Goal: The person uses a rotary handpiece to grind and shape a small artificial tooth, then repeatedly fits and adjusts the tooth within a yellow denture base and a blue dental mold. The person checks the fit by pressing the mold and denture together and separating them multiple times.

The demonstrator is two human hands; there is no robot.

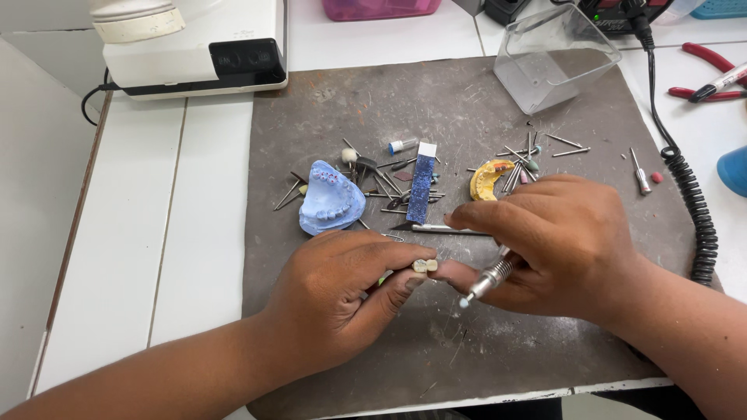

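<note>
My left hand [342,292] pinches a small pale tooth-shaped piece [425,265] between thumb and forefinger, low over the grey mat [436,117]. My right hand [552,245] grips a metal rotary handpiece [489,280]; its tip with a small pale bur points down-left, just right of the piece. A right fingertip touches the piece from the right. A blue dental cast [331,202] lies just beyond my left hand. A thin flat tool [436,229] lies on the mat beside my right fingers.
Scattered burs and pins [537,148], a blue strip block [422,183] and a yellow arch-shaped piece [486,177] lie mid-mat. A clear plastic box [552,54] sits at back right, a white machine [194,47] at back left. A coiled black cord [692,210] and red pliers [712,74] are on the right.
</note>
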